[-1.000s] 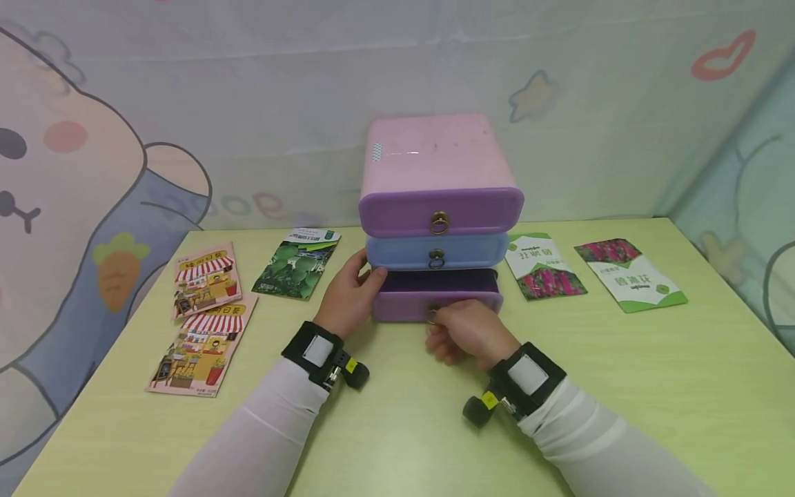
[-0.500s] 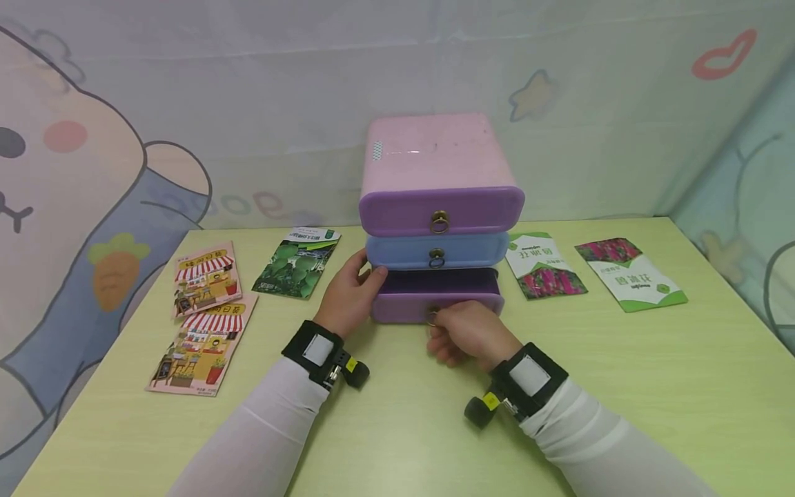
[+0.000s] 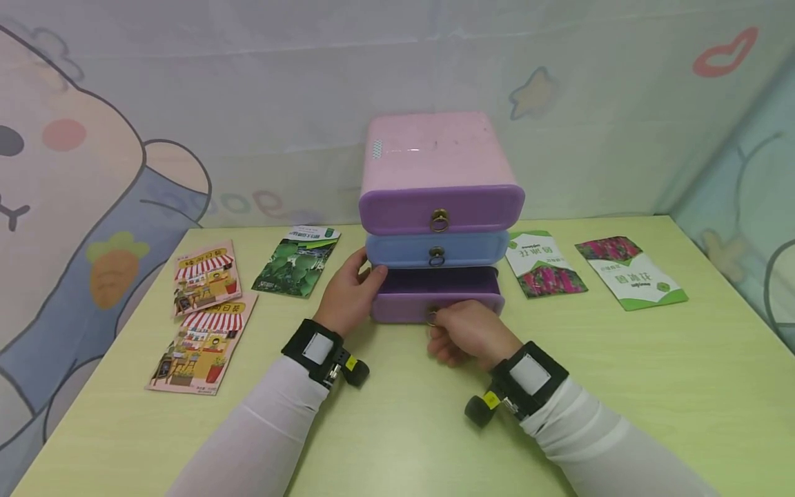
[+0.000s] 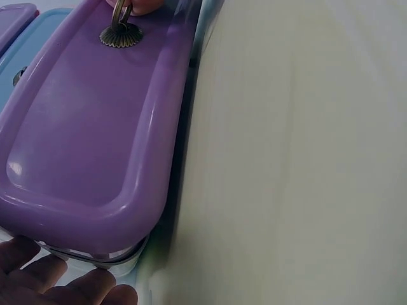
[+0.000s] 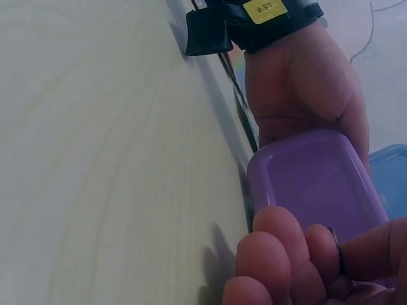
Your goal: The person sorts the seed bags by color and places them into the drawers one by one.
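A small stacked drawer cabinet [image 3: 437, 148] with a pink top stands at the back middle of the table. Its top purple drawer [image 3: 397, 211] and middle blue drawer [image 3: 397, 250] are closed. The bottom purple drawer [image 3: 397, 308] is pulled partway out, and its visible inside looks dark. My right hand [image 3: 475, 333] pinches that drawer's brass ring pull [image 4: 118, 16] between thumb and finger, the other fingers curled below. Against the cabinet's left side rests my left hand [image 3: 349, 293], thumb near the front edge, fingers [image 4: 79, 286] laid along the side.
Two pink seed packets [image 3: 201, 345] overlap on the table's left. A green packet [image 3: 298, 262] lies left of the cabinet. To its right are two white-and-green flower packets [image 3: 546, 264]. A printed cloth [image 3: 298, 138] hangs behind the table.
The bottom drawer's front has come very slightly toward me, with my right hand on its ring pull. My left hand keeps its place on the cabinet's side.
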Demonstrator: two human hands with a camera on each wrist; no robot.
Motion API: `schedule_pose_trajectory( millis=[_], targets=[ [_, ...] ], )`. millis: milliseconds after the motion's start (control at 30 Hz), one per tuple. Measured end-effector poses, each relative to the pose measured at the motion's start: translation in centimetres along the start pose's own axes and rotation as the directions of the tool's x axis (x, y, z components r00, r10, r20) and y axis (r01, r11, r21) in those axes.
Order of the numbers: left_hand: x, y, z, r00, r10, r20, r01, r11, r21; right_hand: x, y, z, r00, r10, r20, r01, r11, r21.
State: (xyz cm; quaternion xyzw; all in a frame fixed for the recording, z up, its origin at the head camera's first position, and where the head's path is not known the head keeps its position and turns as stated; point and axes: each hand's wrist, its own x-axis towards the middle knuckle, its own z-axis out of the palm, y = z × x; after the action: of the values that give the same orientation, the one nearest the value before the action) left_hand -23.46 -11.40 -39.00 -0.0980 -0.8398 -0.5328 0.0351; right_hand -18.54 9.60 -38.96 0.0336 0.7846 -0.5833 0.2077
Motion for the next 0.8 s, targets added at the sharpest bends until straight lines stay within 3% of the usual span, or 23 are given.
schedule_pose_trajectory(
  millis=[800],
  targets=[
    [0.18,-0.18,0.01,1.0,-0.007,-0.001,0.007,1.0,0.001,-0.12,-0.05,0.0,1.0,0.006,0.019,-0.005,0.998,-0.057]
  ],
)
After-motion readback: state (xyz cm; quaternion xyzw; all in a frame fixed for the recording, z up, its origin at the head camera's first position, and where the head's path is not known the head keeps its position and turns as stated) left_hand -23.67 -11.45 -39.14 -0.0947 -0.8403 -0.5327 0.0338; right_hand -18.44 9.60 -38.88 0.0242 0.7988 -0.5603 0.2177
